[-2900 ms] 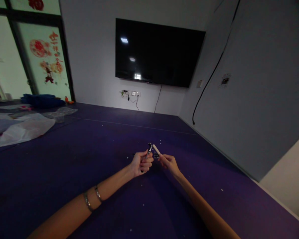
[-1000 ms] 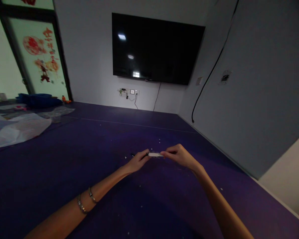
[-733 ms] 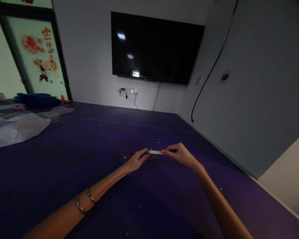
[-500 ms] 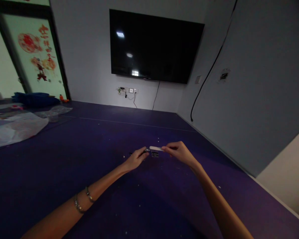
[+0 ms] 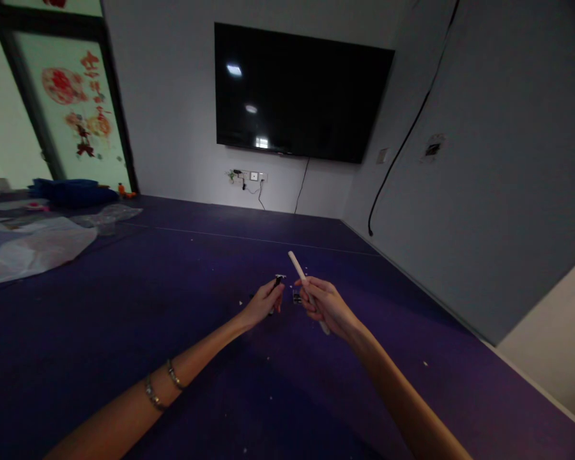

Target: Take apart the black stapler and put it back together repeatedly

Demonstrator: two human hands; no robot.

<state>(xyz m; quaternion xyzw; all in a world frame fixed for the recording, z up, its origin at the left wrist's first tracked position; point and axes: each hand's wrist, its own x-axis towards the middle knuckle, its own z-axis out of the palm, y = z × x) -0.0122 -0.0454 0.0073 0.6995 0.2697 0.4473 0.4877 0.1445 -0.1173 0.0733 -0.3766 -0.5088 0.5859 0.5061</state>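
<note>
1. Since half a second ago, the stick point(image 5: 296, 264) has swung from nearly level to a steep slant, its upper end leaning left.
2. Right hand point(image 5: 322, 303): fingers curled around the stick, gripping it above the purple floor point(image 5: 196, 275).
3. Left hand point(image 5: 262, 306): left of the stick, fingers wrapped about a tool point(image 5: 278, 280) with a T-shaped head, apart from the stick.
4. Small box point(image 5: 296, 297): just left of the stick, contents too small to tell.
5. White flecks point(image 5: 425, 363): scattered around below the stick.
6. TV point(image 5: 301, 96): well beyond the stick.
</note>
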